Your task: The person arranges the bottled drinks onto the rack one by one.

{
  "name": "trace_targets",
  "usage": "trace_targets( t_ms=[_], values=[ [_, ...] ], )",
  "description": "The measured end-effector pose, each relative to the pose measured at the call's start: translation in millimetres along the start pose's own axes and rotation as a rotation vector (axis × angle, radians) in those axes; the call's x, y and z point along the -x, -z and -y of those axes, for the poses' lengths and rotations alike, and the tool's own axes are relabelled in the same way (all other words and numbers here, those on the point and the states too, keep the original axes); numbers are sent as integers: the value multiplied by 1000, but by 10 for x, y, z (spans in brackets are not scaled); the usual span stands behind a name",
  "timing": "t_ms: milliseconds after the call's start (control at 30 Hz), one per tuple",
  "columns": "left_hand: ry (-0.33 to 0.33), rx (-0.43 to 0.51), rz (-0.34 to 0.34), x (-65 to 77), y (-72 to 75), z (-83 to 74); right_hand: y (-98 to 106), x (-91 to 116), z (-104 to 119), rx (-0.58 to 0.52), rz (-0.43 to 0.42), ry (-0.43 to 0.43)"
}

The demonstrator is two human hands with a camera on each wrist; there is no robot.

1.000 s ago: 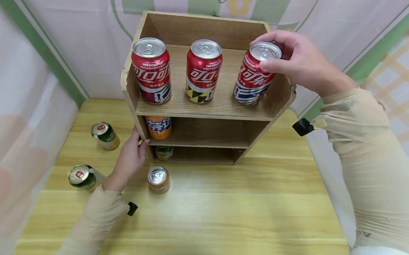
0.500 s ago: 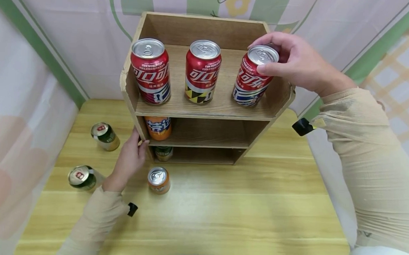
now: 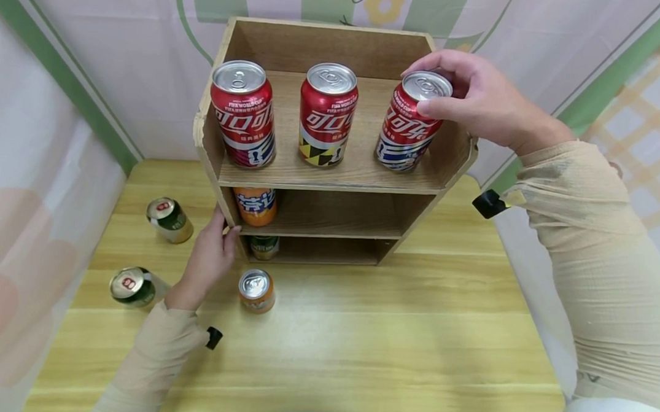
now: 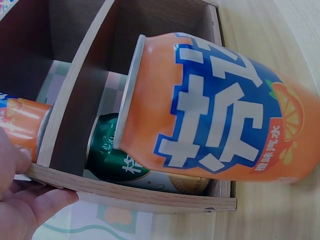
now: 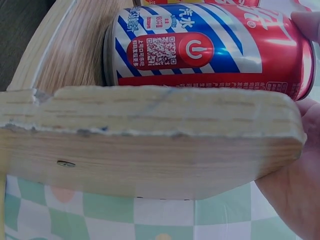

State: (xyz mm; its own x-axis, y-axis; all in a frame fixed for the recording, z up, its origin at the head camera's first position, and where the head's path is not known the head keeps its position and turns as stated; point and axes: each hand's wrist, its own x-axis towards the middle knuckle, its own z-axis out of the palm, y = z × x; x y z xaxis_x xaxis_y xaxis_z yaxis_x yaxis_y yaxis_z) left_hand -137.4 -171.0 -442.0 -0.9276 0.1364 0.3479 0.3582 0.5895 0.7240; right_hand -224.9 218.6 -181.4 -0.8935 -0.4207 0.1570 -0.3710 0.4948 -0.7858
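My right hand [image 3: 481, 102] holds a red cola can [image 3: 407, 135] near its top, thumb in front and fingers behind. This can stands at the right end of the top shelf of a small wooden shelf unit [image 3: 336, 186]. In the right wrist view the can's striped label [image 5: 200, 45] shows close beside the side panel [image 5: 165, 112]. My left hand [image 3: 209, 253] pinches the unit's left side panel low down, between thumb and fingers. Two more red cola cans, one at the left [image 3: 243, 119] and one in the middle [image 3: 328, 120], stand on the top shelf.
An orange soda can [image 3: 256, 208] sits at the left of the middle shelf, a green can [image 3: 264, 247] below it. Another orange soda can [image 3: 257, 292] stands before the unit. Two green cans, one farther [image 3: 171, 220] and one nearer [image 3: 135, 288], stand left on the table [image 3: 412, 345].
Between the frames the cola can in my right hand shifts very slightly on the top shelf. My left hand keeps its place on the side panel.
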Motion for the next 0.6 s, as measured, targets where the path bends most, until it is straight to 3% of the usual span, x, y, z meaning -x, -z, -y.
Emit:
trace_targets(
  t_ms=[600],
  values=[
    [-13,4,-11,2,1,-7,-9,-1,-13,-37,2,22]
  ],
)
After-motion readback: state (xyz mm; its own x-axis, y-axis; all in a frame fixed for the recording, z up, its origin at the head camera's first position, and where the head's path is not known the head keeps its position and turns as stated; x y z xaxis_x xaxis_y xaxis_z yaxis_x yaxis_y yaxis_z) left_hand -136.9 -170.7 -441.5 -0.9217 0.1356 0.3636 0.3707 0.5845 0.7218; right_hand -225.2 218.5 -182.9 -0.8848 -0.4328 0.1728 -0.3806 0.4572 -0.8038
